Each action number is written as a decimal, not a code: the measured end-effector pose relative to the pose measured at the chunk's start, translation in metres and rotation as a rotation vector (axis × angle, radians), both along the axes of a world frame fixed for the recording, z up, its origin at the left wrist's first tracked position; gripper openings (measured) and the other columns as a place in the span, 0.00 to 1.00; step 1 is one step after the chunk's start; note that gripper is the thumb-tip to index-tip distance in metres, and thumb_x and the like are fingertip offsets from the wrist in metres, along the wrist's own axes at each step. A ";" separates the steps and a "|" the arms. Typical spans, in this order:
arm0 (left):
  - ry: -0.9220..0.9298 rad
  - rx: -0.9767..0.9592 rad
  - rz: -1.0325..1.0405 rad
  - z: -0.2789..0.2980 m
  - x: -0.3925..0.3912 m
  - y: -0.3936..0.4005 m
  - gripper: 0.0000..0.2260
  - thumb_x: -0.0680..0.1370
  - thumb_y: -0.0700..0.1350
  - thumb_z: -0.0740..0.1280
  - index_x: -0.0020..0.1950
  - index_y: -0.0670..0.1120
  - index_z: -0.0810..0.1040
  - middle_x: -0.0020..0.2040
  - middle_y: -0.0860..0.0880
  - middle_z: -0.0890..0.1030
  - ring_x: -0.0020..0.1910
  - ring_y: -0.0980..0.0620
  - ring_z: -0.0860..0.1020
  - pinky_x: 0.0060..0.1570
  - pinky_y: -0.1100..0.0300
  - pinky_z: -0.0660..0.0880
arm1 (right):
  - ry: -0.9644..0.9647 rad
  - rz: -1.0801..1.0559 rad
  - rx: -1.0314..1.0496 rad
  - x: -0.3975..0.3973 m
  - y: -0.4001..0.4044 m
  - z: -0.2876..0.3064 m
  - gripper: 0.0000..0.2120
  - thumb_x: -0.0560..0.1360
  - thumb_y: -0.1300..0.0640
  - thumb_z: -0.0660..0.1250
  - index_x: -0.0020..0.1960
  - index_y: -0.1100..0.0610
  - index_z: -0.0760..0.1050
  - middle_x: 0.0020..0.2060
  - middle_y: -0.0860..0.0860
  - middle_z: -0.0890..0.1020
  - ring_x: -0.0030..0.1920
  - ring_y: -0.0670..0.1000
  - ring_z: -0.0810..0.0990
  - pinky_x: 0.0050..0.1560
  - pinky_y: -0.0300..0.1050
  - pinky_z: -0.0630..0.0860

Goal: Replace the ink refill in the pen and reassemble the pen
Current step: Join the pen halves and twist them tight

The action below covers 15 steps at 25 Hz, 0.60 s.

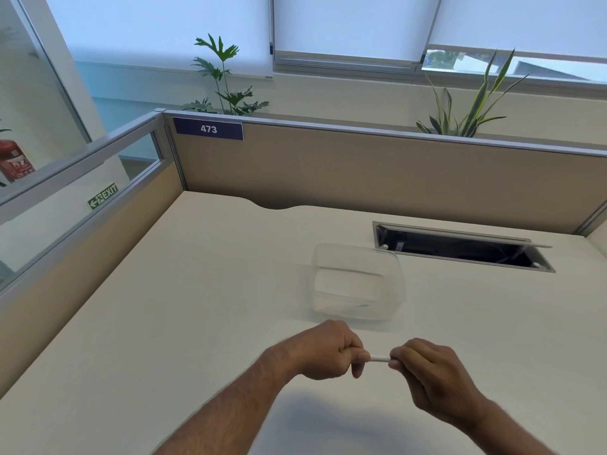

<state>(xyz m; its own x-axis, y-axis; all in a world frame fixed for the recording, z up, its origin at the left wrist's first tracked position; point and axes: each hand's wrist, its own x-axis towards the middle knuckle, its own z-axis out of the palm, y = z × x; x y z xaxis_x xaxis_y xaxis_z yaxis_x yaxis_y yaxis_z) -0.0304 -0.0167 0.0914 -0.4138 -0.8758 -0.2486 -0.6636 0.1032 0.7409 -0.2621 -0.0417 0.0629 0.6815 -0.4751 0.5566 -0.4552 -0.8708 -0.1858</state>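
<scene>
A white pen [379, 358] lies level between my two hands, held above the desk near its front. My left hand [331, 351] is closed in a fist around the pen's left end. My right hand [427, 366] pinches the pen's right end with its fingertips. Only a short white stretch of the barrel shows between the hands; both ends are hidden in the fingers. No separate refill is visible.
A clear plastic container [359, 284] stands on the white desk [197, 307] just beyond my hands. An open cable hatch [460, 247] sits at the back right. Beige partition walls [361, 169] close off the back and left sides.
</scene>
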 end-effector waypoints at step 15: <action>-0.174 -0.585 0.089 -0.006 -0.002 -0.001 0.10 0.74 0.50 0.69 0.36 0.46 0.80 0.25 0.50 0.74 0.27 0.49 0.68 0.28 0.57 0.68 | -0.476 -0.318 1.581 0.017 0.007 0.015 0.20 0.81 0.55 0.61 0.31 0.57 0.75 0.22 0.53 0.69 0.20 0.48 0.59 0.21 0.35 0.56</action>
